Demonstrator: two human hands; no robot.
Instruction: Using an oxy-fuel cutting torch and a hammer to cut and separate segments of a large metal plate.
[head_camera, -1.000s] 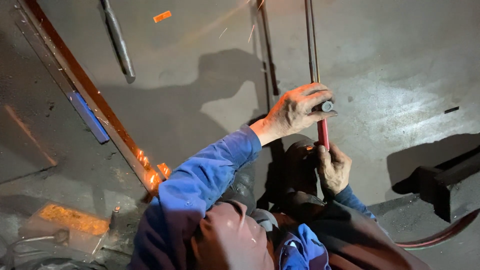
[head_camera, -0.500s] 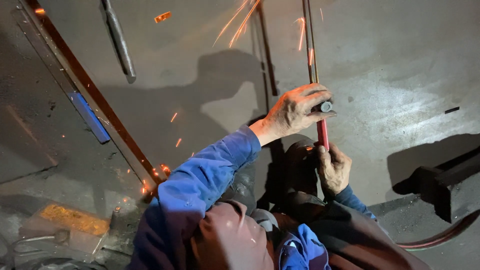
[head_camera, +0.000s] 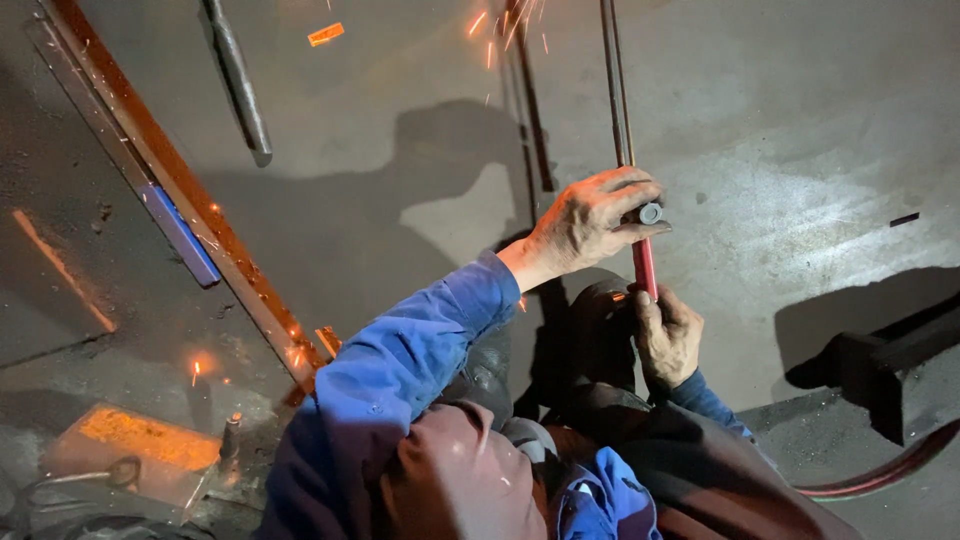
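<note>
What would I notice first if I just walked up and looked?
Probably the orange sparks flying at the top. Next, in the middle, the left hand gripping a thin metal rod, with the right hand just below on a red handle.

I see my left hand (head_camera: 590, 222) wrapped around a red-handled tool (head_camera: 645, 262), thumb near its grey cap, while my right hand (head_camera: 667, 335) grips the handle lower down. A thin steel rod (head_camera: 617, 90) runs up from the tool across the concrete floor (head_camera: 800, 120). Sparks (head_camera: 505, 25) fly near the top edge; a rusty orange beam (head_camera: 180, 190) lies at left.
</note>
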